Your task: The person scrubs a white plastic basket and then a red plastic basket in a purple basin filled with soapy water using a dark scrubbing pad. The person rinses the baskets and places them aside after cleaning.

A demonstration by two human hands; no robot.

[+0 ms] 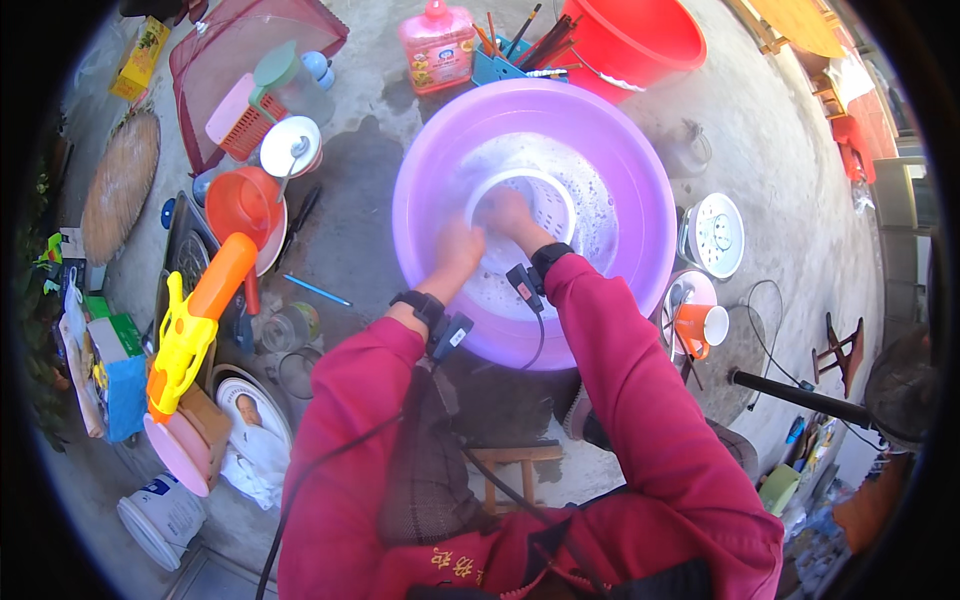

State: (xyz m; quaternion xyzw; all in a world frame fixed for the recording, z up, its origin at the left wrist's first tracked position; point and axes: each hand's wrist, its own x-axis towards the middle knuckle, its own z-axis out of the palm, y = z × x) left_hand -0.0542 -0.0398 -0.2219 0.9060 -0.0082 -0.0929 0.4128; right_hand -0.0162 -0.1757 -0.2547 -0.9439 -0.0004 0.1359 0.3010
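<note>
In front of me stands a large purple plastic basin point(420, 195) holding sudsy water. A white perforated plastic basket point(556, 206) sits tilted in the suds, its round mouth towards me. My left hand point(460, 246) grips the basket at its near left rim; the fingers are blurred. My right hand point(504, 213) reaches into the basket's mouth, and its fingertips are hidden, so I cannot tell whether it holds anything. Both wrists wear black straps with small cabled devices.
Behind the basin are a pink detergent jug point(437, 52), a blue chopstick basket point(495, 69) and a red bucket point(649, 37). At right stand a white drainer point(716, 234) and an orange mug point(694, 327). A red dipper point(244, 206) and toy water gun point(199, 322) are left.
</note>
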